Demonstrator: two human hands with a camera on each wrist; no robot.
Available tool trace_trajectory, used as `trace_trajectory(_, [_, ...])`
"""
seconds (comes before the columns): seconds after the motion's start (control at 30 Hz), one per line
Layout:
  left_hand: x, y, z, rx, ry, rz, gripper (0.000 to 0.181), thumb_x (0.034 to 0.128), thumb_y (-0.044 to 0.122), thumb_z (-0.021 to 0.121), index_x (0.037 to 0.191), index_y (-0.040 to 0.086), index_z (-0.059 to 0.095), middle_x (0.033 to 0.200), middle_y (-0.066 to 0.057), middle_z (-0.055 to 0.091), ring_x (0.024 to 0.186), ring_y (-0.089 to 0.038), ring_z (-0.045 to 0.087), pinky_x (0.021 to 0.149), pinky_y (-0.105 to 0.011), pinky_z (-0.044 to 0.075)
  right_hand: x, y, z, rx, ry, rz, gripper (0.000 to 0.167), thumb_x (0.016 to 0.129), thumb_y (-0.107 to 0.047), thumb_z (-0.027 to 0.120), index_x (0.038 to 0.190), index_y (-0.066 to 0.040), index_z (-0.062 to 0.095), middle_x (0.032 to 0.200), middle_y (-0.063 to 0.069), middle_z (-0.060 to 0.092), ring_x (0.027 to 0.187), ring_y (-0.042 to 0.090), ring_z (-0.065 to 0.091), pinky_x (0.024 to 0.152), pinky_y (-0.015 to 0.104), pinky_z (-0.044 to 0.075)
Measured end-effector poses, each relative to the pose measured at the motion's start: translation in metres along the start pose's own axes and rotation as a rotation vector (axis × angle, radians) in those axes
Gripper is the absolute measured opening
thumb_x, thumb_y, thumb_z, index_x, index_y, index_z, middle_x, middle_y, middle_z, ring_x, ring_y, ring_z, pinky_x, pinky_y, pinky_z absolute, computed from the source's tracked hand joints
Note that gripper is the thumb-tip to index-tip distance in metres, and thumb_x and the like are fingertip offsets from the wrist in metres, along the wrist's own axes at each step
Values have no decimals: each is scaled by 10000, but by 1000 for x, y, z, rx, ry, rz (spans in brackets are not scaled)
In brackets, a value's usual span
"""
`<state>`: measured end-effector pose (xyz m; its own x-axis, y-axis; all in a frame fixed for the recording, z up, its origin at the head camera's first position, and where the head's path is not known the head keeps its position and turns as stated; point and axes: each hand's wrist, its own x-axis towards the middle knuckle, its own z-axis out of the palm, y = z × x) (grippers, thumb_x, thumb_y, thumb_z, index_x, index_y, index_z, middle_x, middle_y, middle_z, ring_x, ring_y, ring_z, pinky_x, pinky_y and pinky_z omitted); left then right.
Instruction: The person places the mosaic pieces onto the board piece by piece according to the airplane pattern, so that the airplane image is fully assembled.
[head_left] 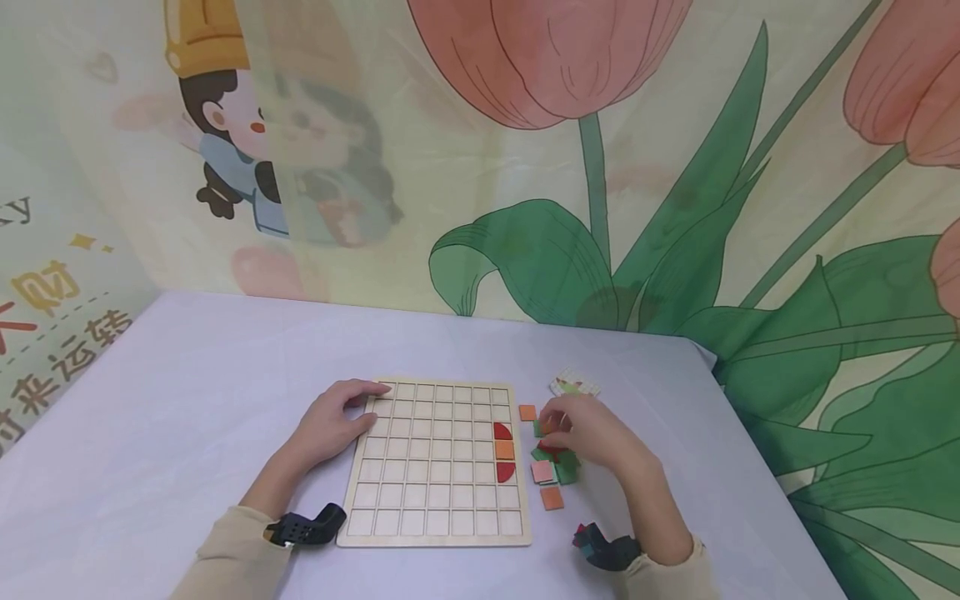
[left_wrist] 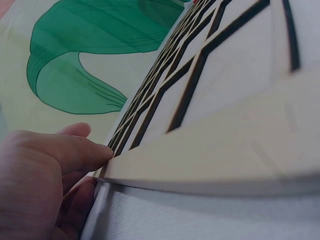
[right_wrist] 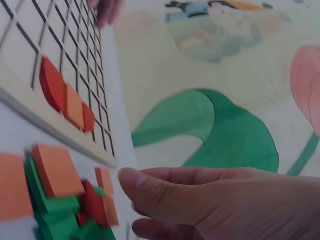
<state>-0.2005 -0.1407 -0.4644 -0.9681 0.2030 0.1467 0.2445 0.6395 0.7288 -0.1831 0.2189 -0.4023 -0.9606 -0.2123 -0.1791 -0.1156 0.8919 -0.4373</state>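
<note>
A wooden grid board (head_left: pixel 433 536) lies on the white table, with two red rounded pieces (head_left: pixel 502 431) and an orange square (head_left: pixel 504 450) between them in its right column. My left hand (head_left: pixel 330 423) rests at the board's upper left; its fingertips touch the frame (left_wrist: pixel 200 162) in the left wrist view. My right hand (head_left: pixel 592 429) is over the loose pieces right of the board, fingers bent. In the right wrist view, nothing shows between the thumb and fingers (right_wrist: pixel 170 195). Green pieces (right_wrist: pixel 60 227), an orange square (right_wrist: pixel 57 170) and a red piece (right_wrist: pixel 92 202) lie beside them.
A small patterned card (head_left: pixel 574 382) lies beyond the right hand. Single orange squares (head_left: pixel 552 498) and a pink square (head_left: pixel 542 472) are near the board's right edge. A printed cloth (head_left: pixel 517 250) hangs behind the table (head_left: pixel 187 375). Each wrist wears a black device (head_left: pixel 307 527).
</note>
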Motion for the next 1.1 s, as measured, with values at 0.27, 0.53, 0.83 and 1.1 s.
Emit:
trace_trajectory(0.27, [-1,0,-1,1,0,-7,383,847,67,616,1224,131,625,1288,-117,581,1183,-320,528,993,-488,436,9,16,2,-26,26,100,344,808,-205,748,1135,-144,664,1066,49,626,965,187,561,769,335,556])
trace_trajectory(0.53, [-1,1,-1,-2,-3,-10,383,847,70,616,1225,133,624,1289,-112,581,1181,-316,528,993,-486,436,15,18,15,-111,66,76,270,821,-218,736,1072,-125,700,1037,54,652,956,184,582,831,368,548])
trace_trajectory(0.83, [-1,3,-1,-10,5,-10,373,842,65,618,1209,129,631,1282,-118,581,1176,-317,532,991,-487,437,17,19,15,-122,123,69,264,817,-273,741,1034,-126,709,1002,37,673,953,190,598,845,389,543])
trace_trajectory(1.1, [-1,2,-1,-5,0,-11,380,844,74,616,1221,125,628,1288,-122,580,1178,-321,531,990,-490,437,12,-3,15,-126,161,30,301,798,-313,755,1052,-155,723,958,-27,681,849,134,578,686,267,526])
